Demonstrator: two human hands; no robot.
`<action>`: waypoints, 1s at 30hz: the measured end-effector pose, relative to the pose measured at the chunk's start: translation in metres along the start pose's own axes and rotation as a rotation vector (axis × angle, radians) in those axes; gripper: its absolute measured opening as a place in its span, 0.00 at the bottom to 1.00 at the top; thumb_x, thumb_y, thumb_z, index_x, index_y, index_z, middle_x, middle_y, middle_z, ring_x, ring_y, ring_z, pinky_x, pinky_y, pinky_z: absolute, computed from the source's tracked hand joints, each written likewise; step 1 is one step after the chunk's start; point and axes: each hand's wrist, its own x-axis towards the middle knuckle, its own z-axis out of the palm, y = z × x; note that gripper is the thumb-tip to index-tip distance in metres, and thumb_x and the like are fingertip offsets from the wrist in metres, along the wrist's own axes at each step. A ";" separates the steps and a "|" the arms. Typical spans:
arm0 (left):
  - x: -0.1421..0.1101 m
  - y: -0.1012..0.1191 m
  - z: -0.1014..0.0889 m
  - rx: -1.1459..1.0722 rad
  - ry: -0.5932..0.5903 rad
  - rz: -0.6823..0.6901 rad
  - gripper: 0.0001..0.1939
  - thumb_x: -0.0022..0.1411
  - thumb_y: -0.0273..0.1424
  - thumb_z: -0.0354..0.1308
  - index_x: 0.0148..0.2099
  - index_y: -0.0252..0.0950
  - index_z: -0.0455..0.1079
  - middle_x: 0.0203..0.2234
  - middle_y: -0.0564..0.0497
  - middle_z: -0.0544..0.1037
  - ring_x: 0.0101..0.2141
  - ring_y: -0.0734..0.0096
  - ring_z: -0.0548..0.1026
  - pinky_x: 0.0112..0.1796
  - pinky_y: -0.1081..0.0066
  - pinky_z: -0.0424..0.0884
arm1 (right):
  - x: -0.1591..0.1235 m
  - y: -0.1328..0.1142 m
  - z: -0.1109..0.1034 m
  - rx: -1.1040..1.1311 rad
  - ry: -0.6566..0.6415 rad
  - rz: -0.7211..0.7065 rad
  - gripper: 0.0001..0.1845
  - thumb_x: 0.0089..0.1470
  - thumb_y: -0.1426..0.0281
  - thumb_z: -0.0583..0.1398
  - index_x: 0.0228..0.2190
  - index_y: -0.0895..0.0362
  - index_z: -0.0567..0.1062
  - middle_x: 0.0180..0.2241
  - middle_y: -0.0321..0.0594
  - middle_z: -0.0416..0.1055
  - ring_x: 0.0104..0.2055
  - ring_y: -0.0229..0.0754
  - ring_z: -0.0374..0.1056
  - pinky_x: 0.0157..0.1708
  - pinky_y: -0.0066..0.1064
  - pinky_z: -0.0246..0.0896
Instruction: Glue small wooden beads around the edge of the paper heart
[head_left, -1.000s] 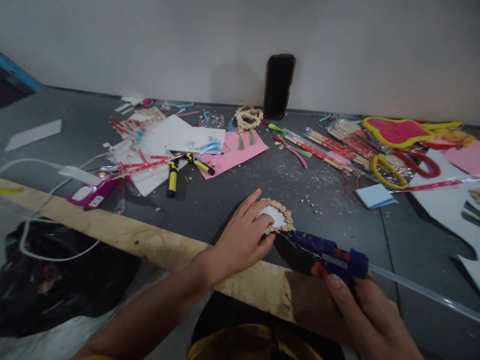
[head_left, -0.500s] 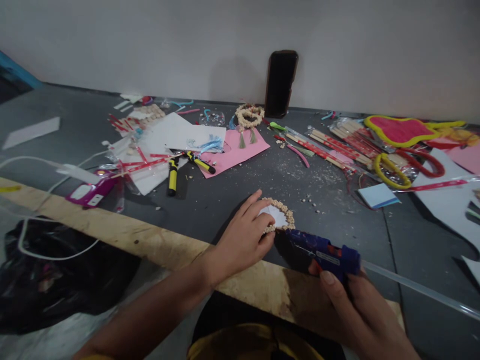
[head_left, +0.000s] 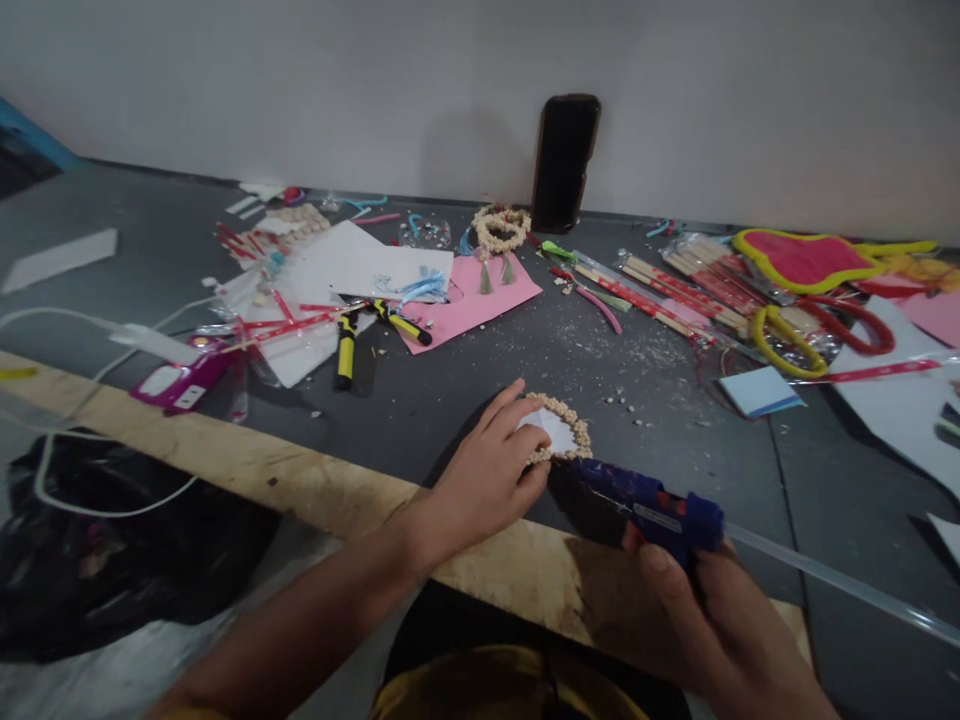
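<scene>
Centre: left hand (head_left: 499, 455), fingers holding down a beaded piece (head_left: 579, 432). Lower right: right hand (head_left: 720, 620) gripping a glue gun (head_left: 645, 500), just edged leftward, apparently still gluing.

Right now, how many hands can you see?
2: the left hand on the bead-edged white piece, and the right hand around the blue hot glue gun.

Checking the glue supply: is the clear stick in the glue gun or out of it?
Partly in: the clear stick enters the rear of the blue glue gun, with a long stretch trailing behind.
</scene>
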 end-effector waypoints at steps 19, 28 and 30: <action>-0.001 -0.001 -0.001 -0.014 -0.014 -0.001 0.06 0.60 0.26 0.53 0.39 0.33 0.69 0.53 0.40 0.66 0.62 0.55 0.52 0.58 0.55 0.57 | 0.000 0.003 0.003 -0.137 -0.015 -0.049 0.17 0.59 0.60 0.50 0.38 0.56 0.73 0.36 0.44 0.77 0.39 0.45 0.73 0.36 0.32 0.69; -0.003 -0.002 -0.001 -0.037 -0.023 -0.012 0.09 0.56 0.24 0.53 0.41 0.34 0.68 0.55 0.41 0.65 0.62 0.55 0.50 0.59 0.56 0.55 | 0.002 0.002 0.003 -0.151 0.040 -0.079 0.17 0.59 0.61 0.49 0.39 0.56 0.72 0.36 0.43 0.76 0.38 0.44 0.72 0.36 0.32 0.69; -0.003 -0.002 -0.001 -0.041 -0.023 -0.020 0.10 0.56 0.24 0.54 0.41 0.33 0.69 0.55 0.41 0.65 0.62 0.56 0.50 0.59 0.57 0.55 | 0.002 0.003 0.004 -0.141 0.046 -0.056 0.16 0.59 0.61 0.49 0.41 0.56 0.71 0.37 0.43 0.76 0.39 0.43 0.72 0.37 0.31 0.68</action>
